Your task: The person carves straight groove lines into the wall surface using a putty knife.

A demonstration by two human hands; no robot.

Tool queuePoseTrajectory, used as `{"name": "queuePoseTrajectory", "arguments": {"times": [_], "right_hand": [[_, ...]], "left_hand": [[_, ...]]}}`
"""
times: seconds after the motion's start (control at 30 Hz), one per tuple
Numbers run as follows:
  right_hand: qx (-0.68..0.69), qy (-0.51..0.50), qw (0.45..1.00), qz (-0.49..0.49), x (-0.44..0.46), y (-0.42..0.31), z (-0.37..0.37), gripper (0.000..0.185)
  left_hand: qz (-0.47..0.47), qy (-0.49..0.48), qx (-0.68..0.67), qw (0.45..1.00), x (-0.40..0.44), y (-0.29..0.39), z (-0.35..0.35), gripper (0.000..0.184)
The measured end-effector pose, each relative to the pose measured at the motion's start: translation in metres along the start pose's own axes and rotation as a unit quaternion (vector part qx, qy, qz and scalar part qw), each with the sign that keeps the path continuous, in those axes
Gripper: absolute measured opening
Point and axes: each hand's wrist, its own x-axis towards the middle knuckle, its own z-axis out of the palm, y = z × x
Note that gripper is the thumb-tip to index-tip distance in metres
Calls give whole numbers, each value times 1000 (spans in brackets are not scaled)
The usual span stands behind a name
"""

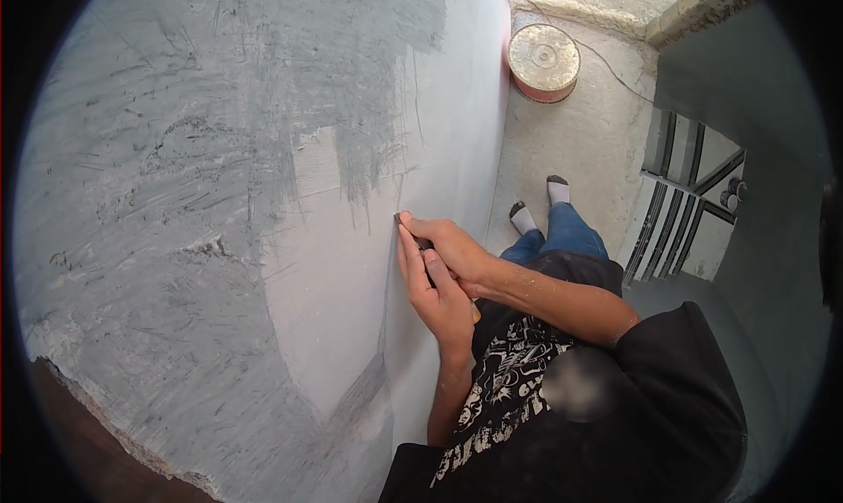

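My right hand (452, 250) is wrapped round a scraper (425, 243), mostly hidden by the fingers. Its dark tip shows at the fingertips against the wall (325, 248). My left hand (439, 308) lies just below, fingers stretched along the tool and thumb bent over it; a small yellowish end pokes out by that wrist. Around the hands the wall has a smooth pale patch (325, 327). Grey, streaked and scratched coating (158, 204) covers the wall to the left and above.
A round, dusty drum with a reddish side (544, 62) stands on the concrete floor (562, 134), with a thin cable (606, 64) near it. To the right is a panel with dark bars (680, 204). At lower left the wall ends in a rough, broken edge (114, 428).
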Motion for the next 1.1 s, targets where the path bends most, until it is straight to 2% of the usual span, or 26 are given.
{"name": "queuePoseTrajectory", "arguments": {"times": [0.07, 0.23, 0.47, 0.63, 0.77, 0.87, 1.1], "right_hand": [[0, 9, 1000, 5, -10, -6, 9, 38], [-5, -73, 997, 1, -8, -4, -8, 38], [-17, 4, 1000, -23, 1, 8, -1, 38], [-11, -14, 1000, 6, 6, 4, -10, 37], [31, -32, 999, -11, 6, 8, -6, 39], [-29, 11, 999, -30, 2, 10, -2, 40], [-19, 2, 1000, 4, 2, 5, -6, 41]], "left_hand": [[-9, 1, -6, 1000, -3, -1, 0, 49], [-26, 3, -46, 999, -6, -4, 1, 50], [-22, 3, -23, 999, -4, -2, -2, 50], [-25, -1, -16, 1000, -1, 0, 0, 50], [-19, -6, -28, 999, -3, 1, -2, 50], [-19, -9, -43, 999, -2, -1, -3, 50], [-17, -6, -25, 1000, -4, -1, 0, 50]]}}
